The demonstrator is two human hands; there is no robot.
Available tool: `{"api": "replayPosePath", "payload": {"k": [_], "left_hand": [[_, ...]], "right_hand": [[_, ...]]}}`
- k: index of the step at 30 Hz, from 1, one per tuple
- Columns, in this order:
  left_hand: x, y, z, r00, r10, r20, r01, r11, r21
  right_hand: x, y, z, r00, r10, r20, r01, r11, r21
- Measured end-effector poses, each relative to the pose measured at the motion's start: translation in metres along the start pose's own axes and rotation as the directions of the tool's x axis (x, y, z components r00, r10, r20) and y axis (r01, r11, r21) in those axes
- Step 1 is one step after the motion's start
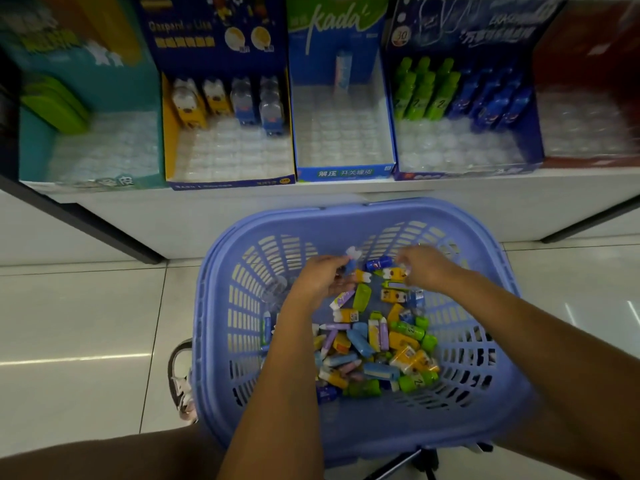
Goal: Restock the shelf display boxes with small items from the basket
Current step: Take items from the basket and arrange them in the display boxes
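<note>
Shelving of white board (242,216) runs across the upper view from ten o'clock to two o'clock, with five open cardboard display boxes side by side on it. At ten o'clock the teal cardboard display box (34,147) holds a few flat green items (55,105) at its back left. Beside it, the navy-and-yellow display box (228,184) has yellow bear-shaped items (188,102) and blue bear-shaped items (270,109) lined up at the rear. At twelve o'clock the blue-and-green display box (346,173) holds a single pale upright item (343,71). The dark blue display box (526,133) at one o'clock carries green bottle-shaped items (426,88) and blue bottle-shaped items (495,98) in back rows. The red display box (588,46) sits at two o'clock; its contents are too blurred to tell.

Lower down, a light shoe with dark trim (181,386) shows at eight o'clock, touching the basket's left wall. The periwinkle slotted plastic basket (381,434) fills the centre, below the shelf, on pale floor tiles (79,306). A heap of small colourful items (377,355) lies on its bottom.

Both hands are inside the basket, apart from each other. The left hand (317,284) curls its fingers round a small blue item with a white top (351,261), lifted off the heap. The right hand (429,268), at the basket's one o'clock, bends its fingers down onto a small yellow item (393,273); whether it grips it I cannot tell.
</note>
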State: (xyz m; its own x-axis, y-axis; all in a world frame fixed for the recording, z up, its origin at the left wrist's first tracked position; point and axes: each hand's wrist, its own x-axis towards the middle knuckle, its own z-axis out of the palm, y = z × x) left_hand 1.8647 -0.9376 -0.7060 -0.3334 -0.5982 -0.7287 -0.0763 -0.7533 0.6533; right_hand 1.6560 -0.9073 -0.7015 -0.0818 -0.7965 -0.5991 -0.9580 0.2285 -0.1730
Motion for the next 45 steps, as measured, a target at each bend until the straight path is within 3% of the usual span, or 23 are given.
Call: {"api": "replayPosePath", "payload": {"k": [3,8,11,14,16,18,19,21,23,27,32,35,37,39,41,45], "left_hand": [[0.0,-0.003,-0.006,1.0,0.026,0.002,-0.026,0.999,-0.023],[-0.001,-0.007,-0.012,0.998,0.058,-0.018,-0.054,0.983,0.175],[-0.002,-0.006,-0.01,0.998,0.064,-0.012,-0.061,0.984,0.166],[-0.006,0.001,-0.008,0.997,0.082,0.012,-0.083,0.983,0.165],[-0.01,0.009,-0.006,0.994,0.099,0.039,-0.104,0.98,0.172],[-0.016,0.018,-0.003,0.99,0.125,0.069,-0.135,0.977,0.166],[-0.019,0.022,-0.002,0.986,0.142,0.086,-0.154,0.975,0.161],[-0.026,0.032,0.0,0.977,0.173,0.123,-0.19,0.971,0.144],[-0.036,0.045,0.003,0.969,0.193,0.155,-0.208,0.974,0.089],[-0.062,0.078,0.004,0.937,0.276,0.212,-0.275,0.961,-0.037],[-0.098,0.113,-0.01,0.862,0.43,0.268,-0.43,0.901,-0.062],[-0.113,0.124,-0.024,0.839,0.52,0.161,-0.506,0.854,-0.121],[-0.118,0.126,-0.033,0.827,0.551,0.112,-0.535,0.832,-0.146],[-0.122,0.126,-0.041,0.824,0.562,0.068,-0.543,0.819,-0.187],[-0.123,0.125,-0.048,0.826,0.563,0.011,-0.546,0.806,-0.23],[-0.122,0.123,-0.062,0.812,0.567,-0.142,-0.583,0.771,-0.256]], "right_hand": [[-0.003,0.009,0.026,0.984,0.08,0.157,-0.053,0.985,-0.164],[-0.011,0.01,0.05,0.985,0.026,0.171,0.026,0.954,-0.297],[-0.015,0.003,0.049,0.966,0.066,0.25,0.043,0.913,-0.407],[-0.018,-0.001,0.035,0.964,0.11,0.242,-0.007,0.922,-0.388],[-0.017,0.001,0.021,0.97,0.09,0.225,-0.031,0.967,-0.251],[-0.023,-0.002,-0.001,0.978,0.035,0.206,-0.048,0.997,0.062],[-0.03,-0.006,-0.014,0.982,0.013,0.188,-0.067,0.957,0.283],[-0.044,-0.012,-0.039,0.987,-0.021,0.158,-0.093,0.729,0.678],[-0.062,-0.02,-0.062,0.985,-0.114,0.127,-0.054,0.502,0.863],[-0.092,-0.042,-0.1,0.955,-0.296,0.014,0.114,0.41,0.905],[-0.11,-0.079,-0.131,0.927,-0.292,-0.236,0.313,0.256,0.914],[-0.105,-0.101,-0.145,0.925,-0.327,-0.195,0.26,0.167,0.951],[-0.099,-0.115,-0.151,0.911,-0.389,-0.137,0.14,-0.019,0.99],[-0.092,-0.13,-0.154,0.898,-0.417,-0.141,0.097,-0.126,0.987],[-0.085,-0.146,-0.155,0.9,-0.38,-0.212,0.183,-0.111,0.977],[-0.072,-0.176,-0.162,0.869,-0.347,-0.353,0.425,0.157,0.891]]}}
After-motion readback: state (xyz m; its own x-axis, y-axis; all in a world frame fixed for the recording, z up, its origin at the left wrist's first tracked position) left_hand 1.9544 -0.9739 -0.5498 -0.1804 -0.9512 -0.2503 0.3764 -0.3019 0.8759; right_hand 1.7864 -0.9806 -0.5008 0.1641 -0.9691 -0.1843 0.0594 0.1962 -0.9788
